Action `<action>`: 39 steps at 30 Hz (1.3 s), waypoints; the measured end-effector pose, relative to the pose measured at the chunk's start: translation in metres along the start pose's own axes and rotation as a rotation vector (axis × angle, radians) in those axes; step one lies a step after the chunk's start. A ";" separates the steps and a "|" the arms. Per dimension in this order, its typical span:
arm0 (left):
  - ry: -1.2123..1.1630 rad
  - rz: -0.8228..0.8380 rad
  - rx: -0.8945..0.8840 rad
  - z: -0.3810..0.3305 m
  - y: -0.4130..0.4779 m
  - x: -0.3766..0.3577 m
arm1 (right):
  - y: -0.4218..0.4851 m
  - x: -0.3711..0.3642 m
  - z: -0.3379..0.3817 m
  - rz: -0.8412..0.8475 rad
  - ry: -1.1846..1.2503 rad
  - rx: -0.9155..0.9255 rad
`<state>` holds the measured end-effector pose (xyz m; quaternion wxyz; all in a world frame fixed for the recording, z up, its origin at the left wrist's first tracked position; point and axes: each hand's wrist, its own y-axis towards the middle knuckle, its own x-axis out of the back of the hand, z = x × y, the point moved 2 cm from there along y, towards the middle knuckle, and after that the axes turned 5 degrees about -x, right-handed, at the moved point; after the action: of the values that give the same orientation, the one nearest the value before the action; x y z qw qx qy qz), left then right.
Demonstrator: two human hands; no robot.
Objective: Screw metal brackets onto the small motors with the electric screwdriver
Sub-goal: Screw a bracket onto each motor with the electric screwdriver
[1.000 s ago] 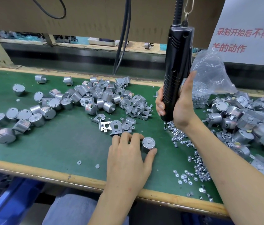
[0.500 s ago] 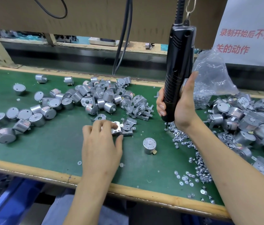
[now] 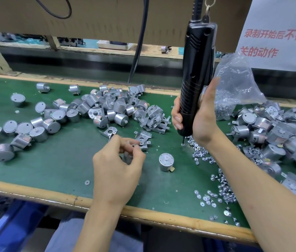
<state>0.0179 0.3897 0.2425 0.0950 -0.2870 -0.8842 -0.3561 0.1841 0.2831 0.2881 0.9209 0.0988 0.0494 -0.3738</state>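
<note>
Bracket (image 3: 127, 158) pinched in left hand (image 3: 118, 166), electric screwdriver (image 3: 194, 79) gripped upright in right hand (image 3: 203, 122), motor (image 3: 165, 161) stood shaft-up between them, nearer the left.

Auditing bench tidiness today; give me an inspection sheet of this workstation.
Surface: green mat.
Job's things: one motor stands alone; loose brackets behind it; motor pile at left; motors with brackets heaped at right; screws scattered.
Clutter: open plastic bag holding screws; stray washer near the edge.
Hands: left hand pinches a small metal part; right hand grips the electric screwdriver, tip down.
Cables: black cable hangs above the motor pile.
Surroundings: cardboard panel, sign with red characters.
</note>
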 end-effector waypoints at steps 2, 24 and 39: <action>-0.040 0.039 0.059 0.000 -0.003 -0.005 | -0.001 -0.001 0.000 0.001 -0.009 0.005; 0.236 0.453 -0.088 -0.017 -0.016 -0.020 | -0.002 -0.004 0.000 -0.010 0.005 -0.018; 0.306 0.719 -0.023 0.001 -0.008 0.009 | -0.003 -0.006 0.003 0.000 -0.001 0.002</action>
<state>0.0061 0.3896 0.2403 0.3410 -0.5231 -0.6989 -0.3487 0.1780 0.2844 0.2919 0.9208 0.0994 0.0484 -0.3740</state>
